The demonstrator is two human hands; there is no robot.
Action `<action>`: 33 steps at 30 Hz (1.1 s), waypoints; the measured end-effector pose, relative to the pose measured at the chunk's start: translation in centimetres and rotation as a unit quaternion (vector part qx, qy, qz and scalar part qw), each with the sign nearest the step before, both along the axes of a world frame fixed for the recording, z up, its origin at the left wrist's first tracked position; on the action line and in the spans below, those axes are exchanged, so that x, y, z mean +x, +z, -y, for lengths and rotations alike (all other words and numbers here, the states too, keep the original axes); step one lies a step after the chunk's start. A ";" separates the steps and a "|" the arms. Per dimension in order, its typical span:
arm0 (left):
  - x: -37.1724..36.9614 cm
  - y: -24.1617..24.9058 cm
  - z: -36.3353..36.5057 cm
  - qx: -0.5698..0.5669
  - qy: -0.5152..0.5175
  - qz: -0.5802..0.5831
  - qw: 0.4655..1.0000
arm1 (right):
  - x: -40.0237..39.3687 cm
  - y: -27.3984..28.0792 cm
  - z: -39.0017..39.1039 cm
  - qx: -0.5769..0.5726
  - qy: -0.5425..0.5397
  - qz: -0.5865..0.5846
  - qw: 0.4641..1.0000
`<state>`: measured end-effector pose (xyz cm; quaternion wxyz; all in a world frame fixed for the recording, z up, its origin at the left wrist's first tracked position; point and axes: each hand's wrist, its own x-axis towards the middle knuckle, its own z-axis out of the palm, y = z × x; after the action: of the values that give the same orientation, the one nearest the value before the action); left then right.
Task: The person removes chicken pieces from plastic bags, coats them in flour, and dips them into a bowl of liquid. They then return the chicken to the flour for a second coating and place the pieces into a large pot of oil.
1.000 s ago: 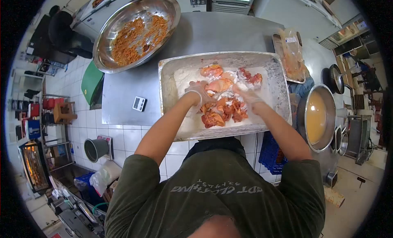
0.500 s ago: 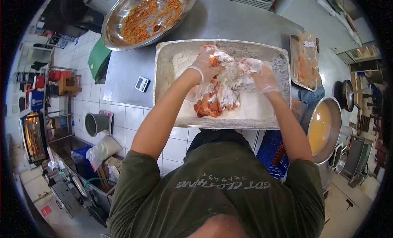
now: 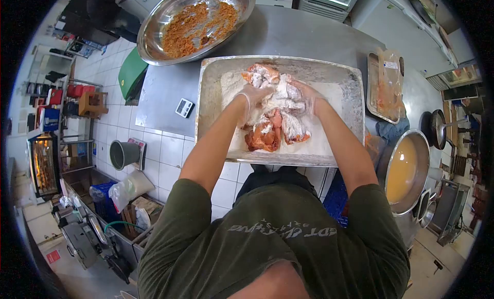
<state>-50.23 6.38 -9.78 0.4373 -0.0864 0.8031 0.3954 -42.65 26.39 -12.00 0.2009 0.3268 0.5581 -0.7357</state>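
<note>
A metal tray (image 3: 204,90) holds white flour (image 3: 321,129) and a heap of reddish, partly floured chicken pieces (image 3: 265,137). My left hand (image 3: 253,100), in a clear plastic glove, curls around the left side of the heap, fingers pointing inward. On the opposite side, my gloved right hand (image 3: 309,97) grips a heavily floured piece (image 3: 288,93), its fingertips partly hidden by flour and meat. Two pieces at the front of the heap lie below both hands, one still mostly red. Another piece (image 3: 262,72) rests at the back, beyond my left hand.
A steel bowl of orange-brown crumbs (image 3: 193,34) stands at back left, near a small digital timer (image 3: 184,107). At right are a smaller tray with a plastic bag (image 3: 388,85) and a bowl of yellow liquid (image 3: 402,168). The steel table (image 3: 303,34) extends behind the tray.
My right hand has moved left, closer to my left hand, and both now press in on the heap. The chicken pieces are bunched together and shifted. The view has moved slightly.
</note>
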 end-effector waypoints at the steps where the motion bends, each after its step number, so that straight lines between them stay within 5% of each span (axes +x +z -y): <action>1: -0.7 -0.2 0.5 0.028 -0.015 0.000 1.000 | -0.3 0.1 0.1 0.034 0.012 -0.021 0.999; 4: -0.6 0.8 3.8 0.142 -0.047 -0.003 0.989 | 0.1 1.9 0.0 0.007 0.052 -0.089 0.995; 7: -1.1 3.4 6.5 0.078 -0.029 0.051 0.995 | 0.2 5.1 2.5 0.033 0.081 -0.083 0.993; 9: -0.4 7.2 7.6 0.047 -0.078 -0.010 0.996 | 1.0 8.7 6.5 0.163 0.164 -0.137 0.963; 11: -1.5 6.4 9.9 -0.019 -0.216 -0.110 0.970 | 1.1 6.7 7.9 0.282 0.278 -0.154 0.905; 12: -3.0 2.3 12.2 -0.070 -0.323 -0.177 0.927 | 1.2 5.5 7.9 0.393 0.351 -0.199 0.826; 13: -3.0 1.5 12.4 -0.071 -0.339 -0.179 0.921 | 1.4 4.2 7.9 0.494 0.415 -0.237 0.727; 15: -2.9 -0.1 12.9 -0.073 -0.372 -0.182 0.907 | 1.4 4.0 6.2 0.588 0.426 -0.190 0.661; 16: -3.1 -3.7 13.6 -0.122 -0.466 -0.246 0.841 | 0.8 4.2 4.2 0.588 0.378 -0.109 0.707; 18: 0.6 0.7 10.7 -0.144 -0.199 -0.185 0.952 | 0.3 1.5 0.6 0.480 0.221 -0.036 0.848; 21: 2.6 -0.4 9.6 -0.087 -0.084 -0.135 0.984 | -2.5 -0.5 0.8 0.391 0.244 -0.055 0.886; 24: 4.6 1.8 7.4 -0.162 -0.065 -0.117 0.978 | -4.5 -2.8 2.9 0.283 0.280 -0.064 0.915; 28: 3.1 -3.4 6.2 -0.211 -0.075 -0.090 0.970 | -5.6 -1.1 8.2 0.242 0.242 -0.051 0.938; 31: 0.9 -12.5 9.2 -0.023 0.014 -0.163 0.986 | -7.2 1.2 6.5 0.423 0.468 -0.124 0.766; 32: -0.4 -15.0 12.4 0.004 -0.147 -0.225 0.963 | -5.9 1.9 6.7 0.414 0.461 -0.135 0.773; 33: 0.9 -8.8 11.6 -0.027 -0.190 -0.222 0.956 | -4.7 2.6 6.8 0.404 0.455 -0.146 0.780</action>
<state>-49.31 -5.25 -18.63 0.3127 0.1463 0.8918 0.2924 -47.39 19.55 -9.39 0.2782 -0.0256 0.9105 -0.3049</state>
